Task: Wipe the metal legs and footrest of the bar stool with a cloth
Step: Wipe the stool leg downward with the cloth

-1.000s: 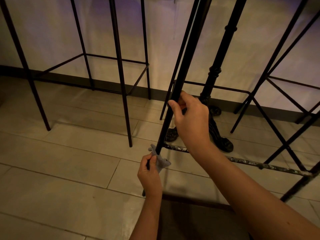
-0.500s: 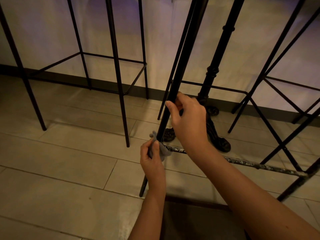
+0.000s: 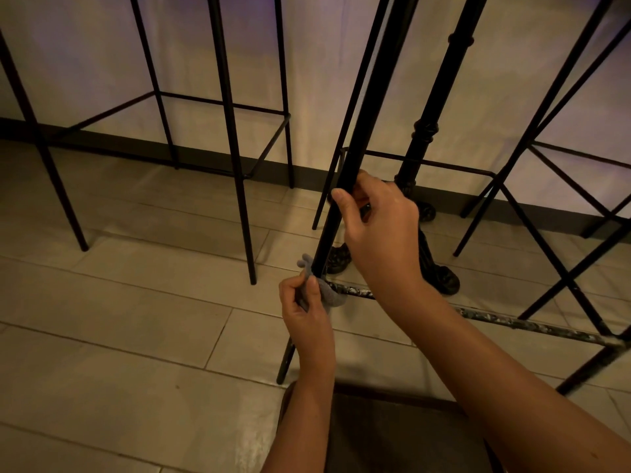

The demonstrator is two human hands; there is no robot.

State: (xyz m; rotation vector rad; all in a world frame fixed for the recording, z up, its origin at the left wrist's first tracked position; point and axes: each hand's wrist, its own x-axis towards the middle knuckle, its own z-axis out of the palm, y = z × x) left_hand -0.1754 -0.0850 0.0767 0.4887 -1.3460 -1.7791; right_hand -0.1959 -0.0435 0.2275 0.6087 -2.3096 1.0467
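Note:
A black metal stool leg (image 3: 367, 124) slants down through the middle of the head view to the floor. My right hand (image 3: 382, 230) grips this leg at mid height. Lower down, my left hand (image 3: 304, 312) pinches a small grey cloth (image 3: 329, 295) wrapped around the leg, right where the scuffed footrest bar (image 3: 512, 324) joins it. The footrest runs to the right towards the stool's other leg (image 3: 594, 365). Part of the cloth is hidden behind the leg and my fingers.
An ornate black table pedestal (image 3: 430, 138) with clawed feet stands just behind the leg. Another black stool frame (image 3: 228, 131) stands at the left, a third (image 3: 560, 165) at the right. Pale floor tiles (image 3: 119, 302) meet a dark skirting board (image 3: 102, 139) and a light wall.
My left hand with the cloth has slid up the leg from below the footrest joint to the joint itself. My right hand keeps its grip on the leg.

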